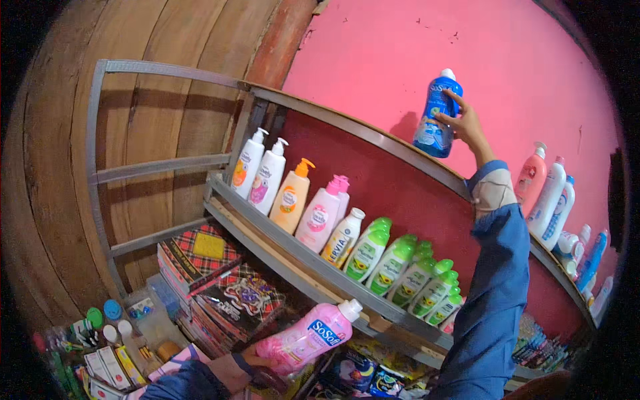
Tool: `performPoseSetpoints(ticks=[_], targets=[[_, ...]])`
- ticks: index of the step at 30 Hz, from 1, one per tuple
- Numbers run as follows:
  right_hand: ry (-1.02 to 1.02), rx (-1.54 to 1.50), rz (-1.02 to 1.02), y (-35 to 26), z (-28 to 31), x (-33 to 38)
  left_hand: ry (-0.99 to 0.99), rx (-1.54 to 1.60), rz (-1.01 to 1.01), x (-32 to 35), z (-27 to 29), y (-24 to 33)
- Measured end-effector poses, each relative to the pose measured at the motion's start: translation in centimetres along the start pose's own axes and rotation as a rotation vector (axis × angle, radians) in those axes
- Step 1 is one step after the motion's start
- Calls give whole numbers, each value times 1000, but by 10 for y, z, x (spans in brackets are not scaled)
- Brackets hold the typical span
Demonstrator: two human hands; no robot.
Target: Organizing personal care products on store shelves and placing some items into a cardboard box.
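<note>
The right hand (463, 125) grasps a blue liquid bottle (436, 127) upright at the top shelf (392, 141); whether its base touches is unclear. The left hand (261, 375) grips a tilted pink liquid bottle (303, 340) near its base. Keeping the blue one upright and clear of the rim seems wise, the pink one away from the pump bottles (291, 197) and green-capped bottles (369, 252) below.

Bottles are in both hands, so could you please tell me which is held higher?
The blue bottle in the right hand, before the pink wall; the pink bottle in the left hand is lower.
</note>
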State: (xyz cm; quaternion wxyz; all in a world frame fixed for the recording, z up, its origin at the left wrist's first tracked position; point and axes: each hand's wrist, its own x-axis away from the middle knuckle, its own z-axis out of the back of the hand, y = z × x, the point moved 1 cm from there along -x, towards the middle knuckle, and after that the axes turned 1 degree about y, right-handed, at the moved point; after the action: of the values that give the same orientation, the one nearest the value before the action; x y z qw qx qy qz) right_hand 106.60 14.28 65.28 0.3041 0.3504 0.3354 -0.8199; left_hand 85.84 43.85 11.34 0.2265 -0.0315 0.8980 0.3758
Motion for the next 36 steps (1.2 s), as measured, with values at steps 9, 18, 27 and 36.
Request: performPoseSetpoints(ticks=[9, 18, 27, 36], targets=[[711, -37, 566, -10, 27, 81, -17, -41, 125, 34, -50, -56], [638, -813, 612, 2, 97, 271, -32, -240, 137, 34, -134, -54], [251, -1227, 66, 76, 123, 475, 113, -194, 80, 113, -259, -123], [-286, -1358, -116, 113, 163, 611, 256, -175, -104, 178, -393, -247]])
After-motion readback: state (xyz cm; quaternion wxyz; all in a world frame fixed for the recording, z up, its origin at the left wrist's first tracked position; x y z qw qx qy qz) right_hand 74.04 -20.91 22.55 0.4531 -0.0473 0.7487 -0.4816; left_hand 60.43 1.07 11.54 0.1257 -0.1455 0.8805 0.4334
